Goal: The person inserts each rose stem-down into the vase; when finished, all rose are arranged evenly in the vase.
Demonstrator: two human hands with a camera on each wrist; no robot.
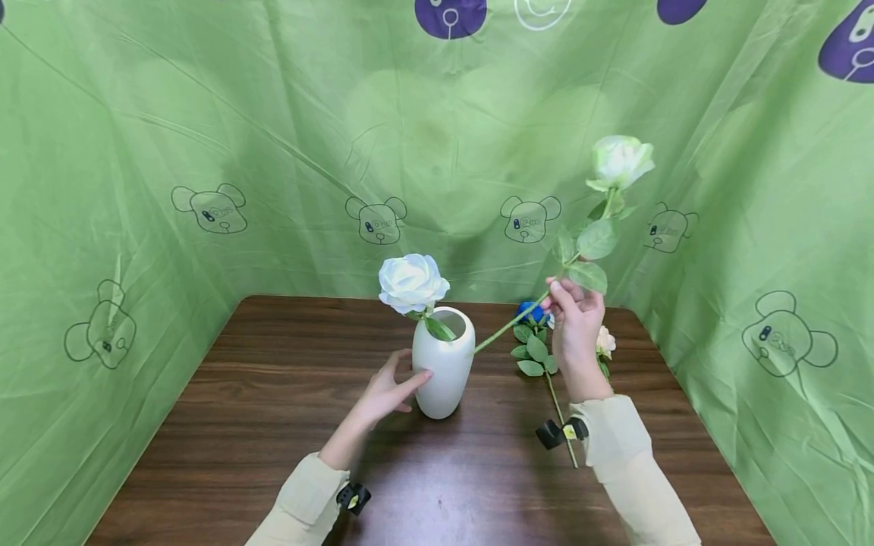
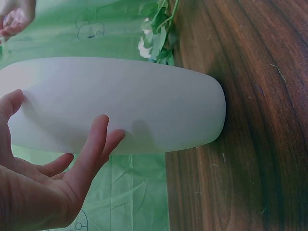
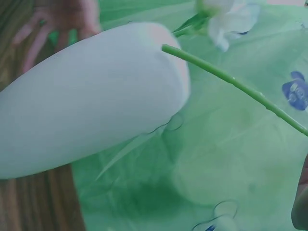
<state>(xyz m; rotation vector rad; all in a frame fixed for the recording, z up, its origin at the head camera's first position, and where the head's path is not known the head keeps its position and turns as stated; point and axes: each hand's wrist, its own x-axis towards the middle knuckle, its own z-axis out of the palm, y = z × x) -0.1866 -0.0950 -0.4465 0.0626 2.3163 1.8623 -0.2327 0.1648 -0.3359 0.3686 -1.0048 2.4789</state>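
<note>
A white vase [image 1: 444, 371] stands upright on the table, a pale blue-white rose [image 1: 413, 283] leaning out over its left rim. At the vase's left side is my left hand [image 1: 385, 391], fingers spread and thumb laid across the front; fingertips meet the smooth wall [image 2: 134, 106] in the left wrist view. My right hand [image 1: 579, 318] pinches a white-green rose [image 1: 621, 161] by its stem below the leaves, bloom up and tilted right. The cut end of that stem [image 3: 226, 77] overlaps the vase near the rim in the right wrist view.
A blue rose [image 1: 532, 312] with green leaves lies on the table [image 1: 273, 409], right of the vase. Partly behind the right forearm is a cream-pink flower [image 1: 605, 341]. Green cloth [image 1: 300, 152] with bear drawings encloses the back and sides.
</note>
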